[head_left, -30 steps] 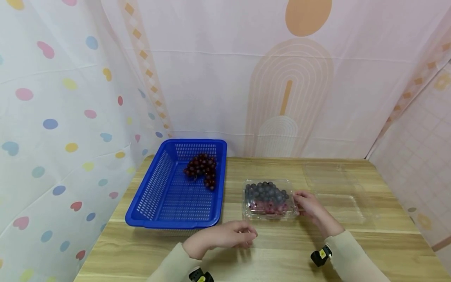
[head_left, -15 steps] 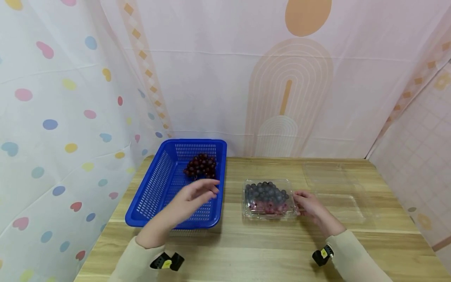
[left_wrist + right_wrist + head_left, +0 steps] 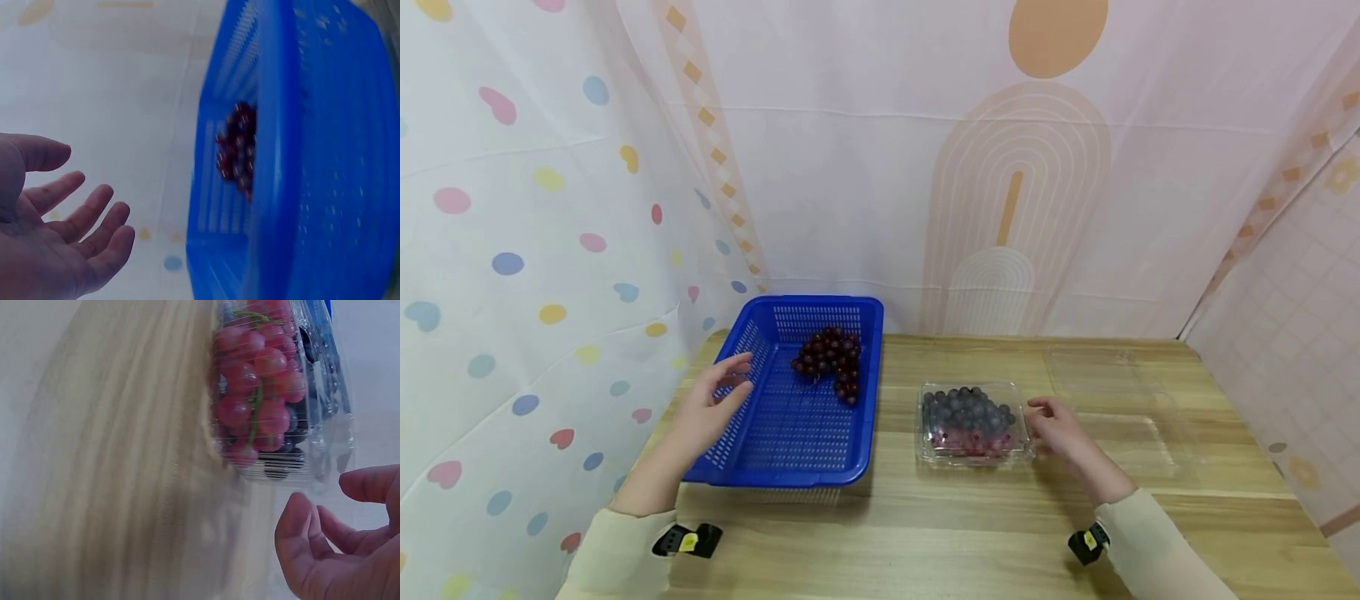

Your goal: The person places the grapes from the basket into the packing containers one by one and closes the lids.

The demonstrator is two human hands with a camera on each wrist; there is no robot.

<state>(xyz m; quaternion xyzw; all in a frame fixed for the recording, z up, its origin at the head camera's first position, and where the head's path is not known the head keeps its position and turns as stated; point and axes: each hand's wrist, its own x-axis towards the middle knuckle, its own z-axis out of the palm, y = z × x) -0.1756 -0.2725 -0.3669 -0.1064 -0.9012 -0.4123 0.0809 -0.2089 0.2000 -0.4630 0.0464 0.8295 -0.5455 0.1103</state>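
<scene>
My left hand (image 3: 702, 414), its fingers loosely bent and parted, is over the left rim of a blue plastic basket (image 3: 874, 400) and holds nothing. A bunch of dark red grapes (image 3: 827, 354) lies toward the basket's back right corner, well away from that hand. A clear plastic clamshell box (image 3: 928, 457) with its lid down sits right of the basket. Inside are dark blue-black grapes (image 3: 966, 408) and pink-red grapes (image 3: 250, 387). At the box's right end is my right hand (image 3: 1062, 431); the right wrist view shows a small gap between its loosely curved fingers and the plastic.
On the right of the wooden table (image 3: 925, 542) lies an open transparent container (image 3: 1123, 442), hard to make out against the wood. Printed curtains (image 3: 850, 208) rise behind the table and along both sides.
My left hand has travelled left from the table before the box, across the basket, to the basket's left rim. The right hand has drawn slightly away from the box. Box and grapes have not moved.
</scene>
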